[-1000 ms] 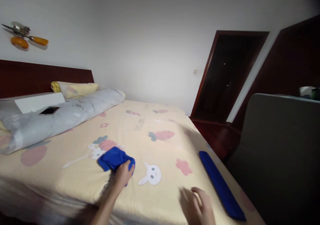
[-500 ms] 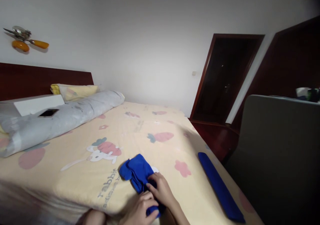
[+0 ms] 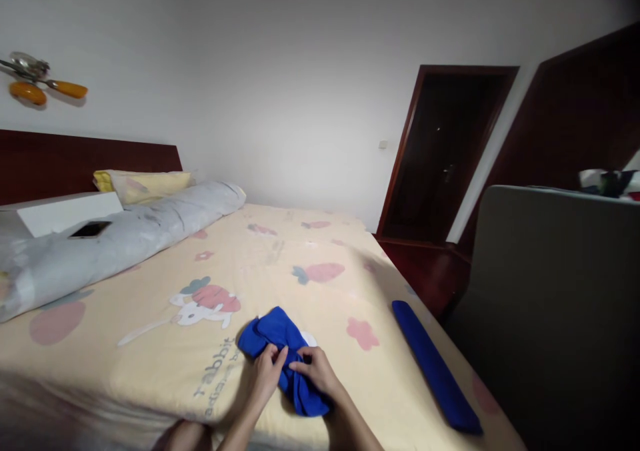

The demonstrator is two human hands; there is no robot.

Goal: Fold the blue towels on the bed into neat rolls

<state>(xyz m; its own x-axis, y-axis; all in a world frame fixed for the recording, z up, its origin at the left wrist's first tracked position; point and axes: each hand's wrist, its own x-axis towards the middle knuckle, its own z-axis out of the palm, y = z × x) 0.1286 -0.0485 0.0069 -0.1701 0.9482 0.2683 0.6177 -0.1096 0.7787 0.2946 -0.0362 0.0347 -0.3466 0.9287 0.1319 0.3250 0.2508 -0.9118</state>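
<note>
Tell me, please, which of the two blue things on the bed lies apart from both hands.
The long strip, near an edge of the bed; the other, the crumpled cloth, is touched by the left hand and right hand.

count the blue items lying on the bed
2: a crumpled cloth pinched by the left hand and right hand, and a long strip near the right edge of the bed. More may be hidden.

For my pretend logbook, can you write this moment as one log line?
left hand: pinching blue cloth; right hand: pinching same cloth; cloth: crumpled on bed; long blue strip: on bed, untouched
</note>
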